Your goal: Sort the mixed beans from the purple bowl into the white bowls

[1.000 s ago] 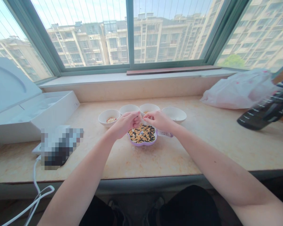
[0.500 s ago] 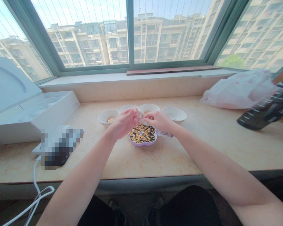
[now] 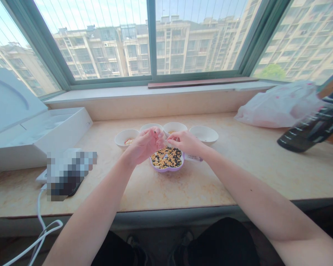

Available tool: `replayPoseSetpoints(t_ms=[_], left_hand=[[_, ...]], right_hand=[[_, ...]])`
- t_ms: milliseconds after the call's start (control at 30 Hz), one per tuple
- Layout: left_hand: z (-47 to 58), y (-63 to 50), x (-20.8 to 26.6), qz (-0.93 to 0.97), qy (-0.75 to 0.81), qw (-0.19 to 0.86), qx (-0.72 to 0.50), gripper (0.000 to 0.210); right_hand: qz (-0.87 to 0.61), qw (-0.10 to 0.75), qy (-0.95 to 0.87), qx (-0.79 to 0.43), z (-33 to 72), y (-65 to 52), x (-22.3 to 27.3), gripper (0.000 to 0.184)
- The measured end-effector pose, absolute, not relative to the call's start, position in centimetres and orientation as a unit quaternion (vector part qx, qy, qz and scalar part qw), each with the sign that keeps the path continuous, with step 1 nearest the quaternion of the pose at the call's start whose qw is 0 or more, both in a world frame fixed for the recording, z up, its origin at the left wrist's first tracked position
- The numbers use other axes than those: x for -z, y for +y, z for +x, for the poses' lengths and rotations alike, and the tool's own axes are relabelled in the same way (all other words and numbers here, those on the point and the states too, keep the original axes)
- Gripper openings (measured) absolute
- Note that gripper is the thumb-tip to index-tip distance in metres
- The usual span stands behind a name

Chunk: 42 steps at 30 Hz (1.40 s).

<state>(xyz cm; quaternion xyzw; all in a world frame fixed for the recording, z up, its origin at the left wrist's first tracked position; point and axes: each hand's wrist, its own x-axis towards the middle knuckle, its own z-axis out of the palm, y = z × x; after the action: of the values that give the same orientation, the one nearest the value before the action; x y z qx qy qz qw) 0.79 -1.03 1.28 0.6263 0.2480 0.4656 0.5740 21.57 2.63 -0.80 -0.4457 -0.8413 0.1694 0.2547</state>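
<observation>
My left hand (image 3: 146, 145) is raised over the far left of a purple-rimmed, flower-shaped tray (image 3: 170, 170). Its fingers are curled, and a tiny dark speck shows at the fingertips. Close beside it, my right hand (image 3: 186, 142) pinches thumb and forefinger together; what lies between them is too small to name. Mixed yellow and black beans (image 3: 166, 158) fill the tray. Behind the hands stand white bowls: a left bowl (image 3: 119, 139) with pale and reddish pieces, one partly hidden bowl (image 3: 151, 126), one with yellowish contents (image 3: 180, 127), and a right bowl (image 3: 211, 135) with few dark bits.
An open white box (image 3: 44, 146) stands at the left, with a blurred-out device (image 3: 72, 173) and white cable (image 3: 40, 207) before it. At the right are a plastic bag (image 3: 274, 107) and a dark bottle (image 3: 302, 133). A labelled strip (image 3: 192, 157) sits beside the tray.
Both hands stay nearly in place over the tray. A small dark speck now shows at my left fingertips. The whole view has shifted slightly.
</observation>
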Motion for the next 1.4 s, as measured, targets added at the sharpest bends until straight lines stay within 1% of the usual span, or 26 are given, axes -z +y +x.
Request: replayPoseSetpoints(t_ms=[133, 267, 333, 400, 500, 567, 633, 700, 767, 867, 1033, 1200, 1400], left_hand=[[0.6, -0.7, -1.1, 0.628, 0.27, 0.561, -0.468, 0.055], [0.5, -0.4, -1.0, 0.625, 0.252, 0.561, -0.481, 0.05], [0.6, -0.3, -0.9, 0.637, 0.257, 0.539, -0.488, 0.045], [0.9, -0.3, -0.6, 0.673, 0.294, 0.464, -0.495, 0.037], [1.4, -0.4, -0.1, 0.749, 0.37, 0.264, -0.483, 0.023], [1.5, -0.4, 0.2, 0.78, 0.393, 0.15, -0.463, 0.014], [1.4, -0.4, 0.3, 0.793, 0.398, 0.084, -0.454, 0.009], [1.2, -0.4, 0.3, 0.795, 0.399, 0.049, -0.454, 0.008], [1.1, -0.3, 0.2, 0.792, 0.402, 0.035, -0.458, 0.007], [1.1, -0.2, 0.1, 0.782, 0.415, 0.041, -0.463, 0.004], [0.8, 0.7, 0.5, 0.761, 0.456, 0.06, -0.457, 0.007], [-0.1, 2.4, 0.8, 0.754, 0.499, 0.038, -0.426, 0.013], [-0.5, 3.9, 0.9, 0.775, 0.518, -0.005, -0.363, 0.02]], right_hand=[[-0.445, 0.25, -0.843, -0.17, 21.6, 2.6, 0.8, 0.021], [-0.441, 0.25, -0.846, -0.165, 21.6, 2.7, 0.8, 0.019], [-0.44, 0.25, -0.846, -0.168, 21.6, 2.7, 0.8, 0.019], [-0.439, 0.249, -0.846, -0.172, 21.6, 2.7, 0.8, 0.02], [-0.436, 0.245, -0.849, -0.169, 21.5, 2.6, 0.7, 0.022], [-0.436, 0.245, -0.85, -0.165, 21.5, 2.6, 0.7, 0.024], [-0.438, 0.245, -0.849, -0.165, 21.5, 2.6, 0.7, 0.025], [-0.438, 0.245, -0.848, -0.168, 21.5, 2.7, 0.8, 0.024], [-0.438, 0.244, -0.848, -0.171, 21.5, 2.8, 0.9, 0.022], [-0.439, 0.242, -0.849, -0.171, 21.6, 2.9, 0.9, 0.021], [-0.439, 0.24, -0.849, -0.17, 21.4, 2.8, 0.9, 0.02], [-0.44, 0.242, -0.848, -0.169, 21.4, 2.6, 0.7, 0.022], [-0.444, 0.267, -0.84, -0.16, 21.8, 2.8, 0.0, 0.019]])
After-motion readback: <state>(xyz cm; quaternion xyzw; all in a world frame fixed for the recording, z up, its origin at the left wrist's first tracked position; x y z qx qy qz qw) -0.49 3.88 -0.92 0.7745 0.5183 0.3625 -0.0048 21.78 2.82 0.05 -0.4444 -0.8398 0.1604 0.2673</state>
